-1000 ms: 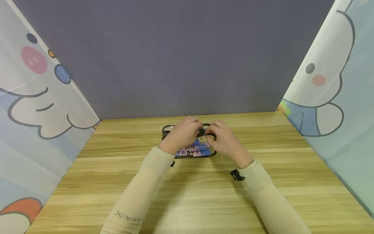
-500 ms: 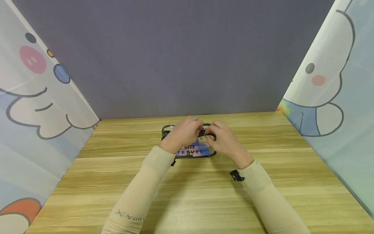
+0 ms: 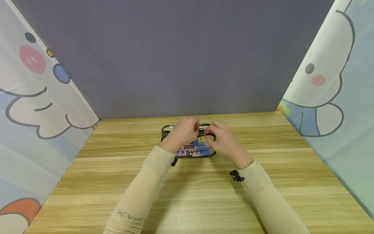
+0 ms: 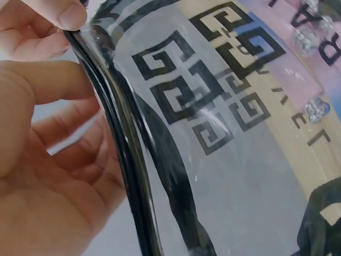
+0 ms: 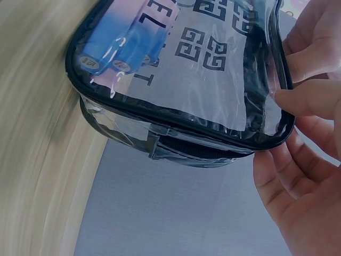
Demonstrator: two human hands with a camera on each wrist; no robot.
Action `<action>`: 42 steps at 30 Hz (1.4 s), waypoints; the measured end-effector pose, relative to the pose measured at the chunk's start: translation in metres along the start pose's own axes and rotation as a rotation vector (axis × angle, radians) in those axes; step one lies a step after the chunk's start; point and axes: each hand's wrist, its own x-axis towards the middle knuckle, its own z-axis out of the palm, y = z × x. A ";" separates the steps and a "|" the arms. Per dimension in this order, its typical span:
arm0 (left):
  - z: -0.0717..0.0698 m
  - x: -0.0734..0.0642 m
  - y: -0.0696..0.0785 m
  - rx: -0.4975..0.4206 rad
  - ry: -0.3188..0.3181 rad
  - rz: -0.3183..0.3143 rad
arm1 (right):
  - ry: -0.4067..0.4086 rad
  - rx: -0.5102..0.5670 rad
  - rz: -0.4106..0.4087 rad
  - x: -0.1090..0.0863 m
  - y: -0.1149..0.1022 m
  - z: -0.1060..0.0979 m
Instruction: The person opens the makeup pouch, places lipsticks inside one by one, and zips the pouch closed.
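Note:
A clear pouch with black piping stands on the table. Its front bears "TRAVEL" lettering and a square black logo. Pink-and-blue tubes show through the plastic. My left hand, fingers bent, grips at the zippered top edge, near its middle; in the left wrist view, that hand lies along the black piping. A zip pull is hidden by the fingers. My right hand pinches the pouch's upper right corner. In the right wrist view, the right hand has thumb and fingers on either side of that corner.
The wood-grain table extends around the pouch. A grey panel rises behind it, with cartoon-printed curtains on both sides. Black straps hang by the sleeve cuffs.
My left hand has shifted slightly left along the top edge, its fingers dipping lower and exposing more of the zipper. My right hand stays at the corner; the pouch has barely moved.

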 end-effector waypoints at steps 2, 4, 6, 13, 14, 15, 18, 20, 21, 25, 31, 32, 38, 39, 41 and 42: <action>-0.001 0.000 0.002 -0.015 -0.002 -0.046 | 0.000 -0.003 0.002 0.000 0.000 0.000; -0.002 -0.001 0.003 -0.013 0.000 -0.079 | -0.001 -0.008 0.003 0.000 0.000 0.000; -0.002 -0.001 0.005 -0.007 0.002 -0.100 | -0.003 -0.012 0.003 0.000 0.000 0.000; -0.005 -0.003 0.010 0.015 0.012 -0.156 | -0.008 -0.007 0.007 0.001 0.000 0.000; -0.006 -0.004 0.011 0.024 0.014 -0.159 | -0.008 -0.006 0.008 0.001 0.000 0.000; -0.006 -0.004 0.011 0.034 0.013 -0.161 | -0.007 -0.007 0.008 0.001 0.000 0.001; -0.008 -0.005 0.012 0.079 0.010 -0.166 | -0.002 -0.010 0.010 0.001 0.000 0.001; -0.008 -0.006 0.013 0.104 0.003 -0.168 | 0.001 -0.014 0.009 0.001 0.000 0.001; -0.009 -0.006 0.013 0.111 0.000 -0.170 | 0.002 -0.015 0.010 0.001 0.000 0.001; -0.009 -0.007 0.012 0.115 -0.014 -0.188 | 0.003 -0.019 0.011 0.001 0.000 0.001; -0.010 -0.008 0.011 0.108 -0.039 -0.219 | 0.002 -0.030 0.013 0.001 -0.001 0.001; -0.010 -0.008 0.010 0.102 -0.043 -0.222 | 0.001 -0.033 0.014 0.001 -0.001 0.001; -0.012 -0.010 0.008 0.036 -0.049 -0.249 | -0.006 -0.051 0.028 0.001 -0.002 0.001; -0.012 -0.011 0.008 0.030 -0.048 -0.252 | -0.007 -0.054 0.029 0.001 -0.002 0.001; -0.013 -0.011 0.008 0.023 -0.044 -0.256 | -0.006 -0.056 0.031 0.001 -0.003 0.001; -0.013 -0.011 0.007 0.021 -0.042 -0.256 | -0.006 -0.058 0.032 0.001 -0.003 0.001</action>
